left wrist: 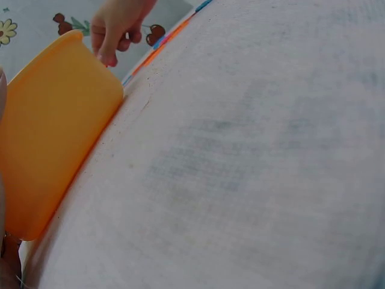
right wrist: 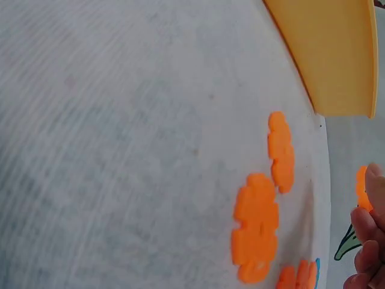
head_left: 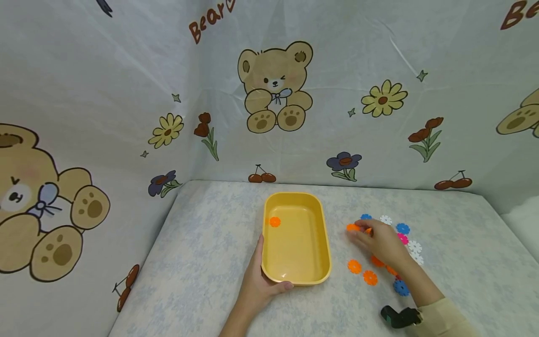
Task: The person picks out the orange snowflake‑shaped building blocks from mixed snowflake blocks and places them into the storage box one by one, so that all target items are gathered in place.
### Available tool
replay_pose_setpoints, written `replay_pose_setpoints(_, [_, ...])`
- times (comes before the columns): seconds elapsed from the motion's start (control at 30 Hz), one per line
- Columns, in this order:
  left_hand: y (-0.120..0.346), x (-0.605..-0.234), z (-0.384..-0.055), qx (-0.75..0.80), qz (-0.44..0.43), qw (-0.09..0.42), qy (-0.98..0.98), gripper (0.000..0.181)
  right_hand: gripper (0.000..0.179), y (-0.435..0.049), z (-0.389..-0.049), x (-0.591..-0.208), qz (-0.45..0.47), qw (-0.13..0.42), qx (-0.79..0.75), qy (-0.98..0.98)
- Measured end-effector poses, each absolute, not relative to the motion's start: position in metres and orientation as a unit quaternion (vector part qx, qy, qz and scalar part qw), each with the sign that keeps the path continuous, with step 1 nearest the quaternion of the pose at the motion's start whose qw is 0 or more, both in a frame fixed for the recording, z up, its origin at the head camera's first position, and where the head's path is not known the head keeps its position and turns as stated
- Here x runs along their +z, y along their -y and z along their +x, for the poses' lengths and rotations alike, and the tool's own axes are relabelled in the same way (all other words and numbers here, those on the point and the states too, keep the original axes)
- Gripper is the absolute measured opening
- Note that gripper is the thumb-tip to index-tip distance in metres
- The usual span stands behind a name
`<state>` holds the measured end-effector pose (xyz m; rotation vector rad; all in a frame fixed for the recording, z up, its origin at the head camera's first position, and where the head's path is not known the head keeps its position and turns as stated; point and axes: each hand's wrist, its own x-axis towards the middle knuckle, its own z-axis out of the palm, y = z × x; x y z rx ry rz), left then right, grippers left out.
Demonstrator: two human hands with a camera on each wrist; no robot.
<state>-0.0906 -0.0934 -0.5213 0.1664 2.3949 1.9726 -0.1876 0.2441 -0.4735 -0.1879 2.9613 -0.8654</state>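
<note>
A yellow plastic tray [head_left: 296, 252] stands on the table, with one orange notched disc [head_left: 275, 222] inside near its left wall. My left hand [head_left: 262, 290] grips the tray's near left corner, thumb at the front rim and fingers along the side. To the right of the tray, my right hand [head_left: 383, 241] pinches another orange disc [head_left: 353, 227] between thumb and fingers; the right wrist view shows this held disc [right wrist: 362, 188] raised off the table. Two orange discs lie nearer to me, one [head_left: 354, 267] beside the other [head_left: 370, 277].
Around and under the right hand lie several more discs: blue [head_left: 403, 228], white [head_left: 414, 246], pink [head_left: 403, 238] and orange [head_left: 377, 261]. The pale mottled table [head_left: 189, 262] meets a cloth backdrop [head_left: 337, 56] printed with bears and flowers. A black device [head_left: 400, 317] is on the right wrist.
</note>
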Motion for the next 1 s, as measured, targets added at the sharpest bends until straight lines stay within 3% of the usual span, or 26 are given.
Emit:
replay_pose_setpoints(0.2, [0.094,-0.522,-0.091,0.629,0.054,0.015,-0.775,0.131,0.036,-0.219,-0.188,-0.461,-0.104,-0.04,-0.314,-0.943])
replay_pose_setpoints(0.37, [0.094,-0.524,-0.092,0.63,0.053,0.017,-0.775,0.13,0.035,-0.191,-0.189,-0.452,-0.141,-0.064,-0.338,-0.928])
replay_pose_setpoints(0.7, [0.094,-0.523,-0.092,0.649,0.065,0.025,-0.758,0.127,0.032,-0.133,-0.195,-0.446,-0.208,-0.046,-0.349,-0.913])
replay_pose_setpoints(1.0, [0.095,-0.524,-0.092,0.636,0.065,0.017,-0.769,0.127,0.03,-0.09,-0.203,-0.453,-0.244,0.007,-0.337,-0.909])
